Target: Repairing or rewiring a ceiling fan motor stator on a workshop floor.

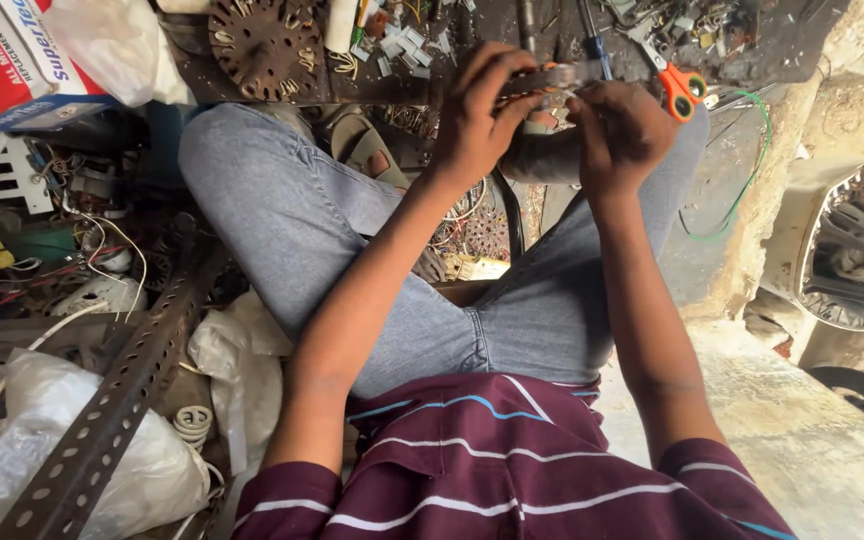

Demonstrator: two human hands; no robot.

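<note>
1. Your left hand (477, 115) is curled, its fingers closed around one end of a small flat metal part with an orange-brown edge (542, 78), thumb underneath and fingertips on top.
2. Your right hand (620, 130) meets it from the other side, fingertips pinched at the part's pale end; what exactly they nip is too small to tell.
3. The metal part sits between the two hands, bridging them, held up above your right knee in grey jeans (572, 290) and well clear of the floor.
4. Just beyond your right hand lie orange-handled scissors (680, 88), close to your knuckles but not touching them.
5. A thin green wire loop (747, 170) curves along the pale concrete ledge (792, 420) to the right of your right hand.
6. Ahead of your left hand, a round brown perforated metal disc (264, 42) lies among small scattered metal bits.
7. Off to your left, well apart from both hands, a long rusty perforated steel angle bar (117, 400) slants over white plastic bags (152, 480) and tangled wiring.
</note>
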